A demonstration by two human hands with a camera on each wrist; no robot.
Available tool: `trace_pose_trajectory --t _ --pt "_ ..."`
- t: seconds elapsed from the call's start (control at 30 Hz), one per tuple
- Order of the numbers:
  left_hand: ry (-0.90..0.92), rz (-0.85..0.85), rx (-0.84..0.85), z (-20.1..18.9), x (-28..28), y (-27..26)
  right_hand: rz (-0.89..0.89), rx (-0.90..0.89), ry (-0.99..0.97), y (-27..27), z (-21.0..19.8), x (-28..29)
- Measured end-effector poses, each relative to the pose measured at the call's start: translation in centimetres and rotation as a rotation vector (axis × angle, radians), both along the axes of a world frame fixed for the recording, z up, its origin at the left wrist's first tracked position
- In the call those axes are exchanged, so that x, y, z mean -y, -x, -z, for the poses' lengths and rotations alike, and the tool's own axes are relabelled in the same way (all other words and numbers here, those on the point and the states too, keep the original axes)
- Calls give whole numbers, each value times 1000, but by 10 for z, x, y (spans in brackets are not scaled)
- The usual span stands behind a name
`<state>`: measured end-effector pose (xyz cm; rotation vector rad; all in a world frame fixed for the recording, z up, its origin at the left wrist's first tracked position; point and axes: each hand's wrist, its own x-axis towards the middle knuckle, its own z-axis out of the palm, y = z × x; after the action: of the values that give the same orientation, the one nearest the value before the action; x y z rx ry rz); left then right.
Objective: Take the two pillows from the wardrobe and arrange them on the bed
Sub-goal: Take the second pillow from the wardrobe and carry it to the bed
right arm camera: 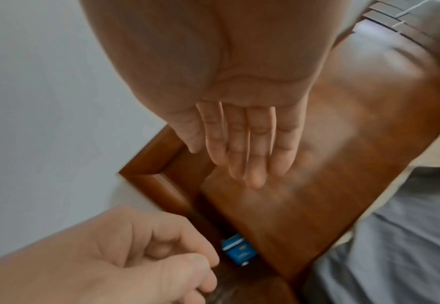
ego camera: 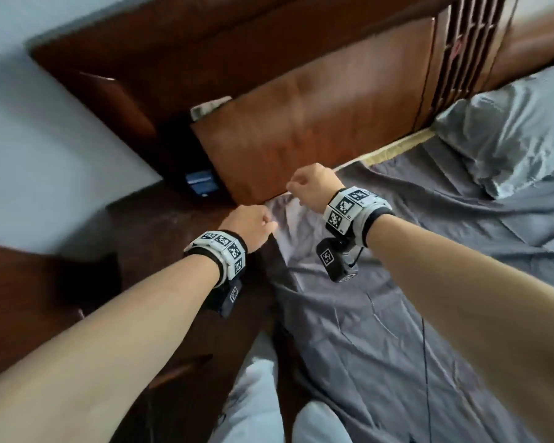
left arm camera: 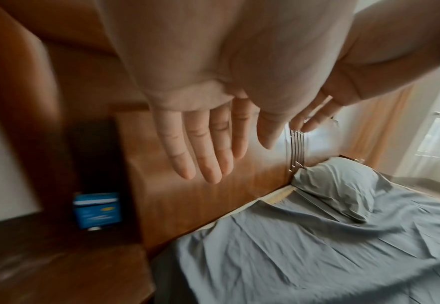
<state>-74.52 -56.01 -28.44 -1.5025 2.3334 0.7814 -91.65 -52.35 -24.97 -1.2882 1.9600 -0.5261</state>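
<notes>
Grey and wrinkled, the cloth bed sheet (ego camera: 413, 298) lay in front of me when I looked down from my head. My left hand (ego camera: 247, 225) and my right hand (ego camera: 314, 187) were close together above the near corner of the bed. A paler bit of cloth showed between them. From up there I could not tell if my fingers touched it. One soft grey pillow (ego camera: 509, 139) lay far off to the right on the bed, right up against the shiny brown wooden headboard (ego camera: 317, 123). A small blue box (ego camera: 202, 183) stood in the dark gap left of the headboard.

From my left wrist, my fingers (left arm camera: 208, 148) were straight and spread, holding nothing. The pillow (left arm camera: 343, 185) sat on the sheet at the headboard, well apart from my hand.

From my right wrist, my fingers (right arm camera: 252, 148) were straight and side by side, holding nothing too. My left hand (right arm camera: 135, 263) showed low down with its fingers a little bent, near the blue box (right arm camera: 239, 253).
</notes>
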Motion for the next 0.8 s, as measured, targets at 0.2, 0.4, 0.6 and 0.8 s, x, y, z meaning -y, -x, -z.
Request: trace_pose_trajectory --t 0.2,0.4,0.6,0.8 --pt "70 -318 -19 -68 -89 -166 -367 22 131 -181 -84 -18" --pt "144 -505 -46 -105 -184 -267 -649 19 233 -323 -135 -72" --pt "168 -606 -16 -110 -275 -360 -820 -79 253 -410 -154 -148" --pt "240 -685 33 -133 -361 -448 -982 -202 279 -475 -172 -224"
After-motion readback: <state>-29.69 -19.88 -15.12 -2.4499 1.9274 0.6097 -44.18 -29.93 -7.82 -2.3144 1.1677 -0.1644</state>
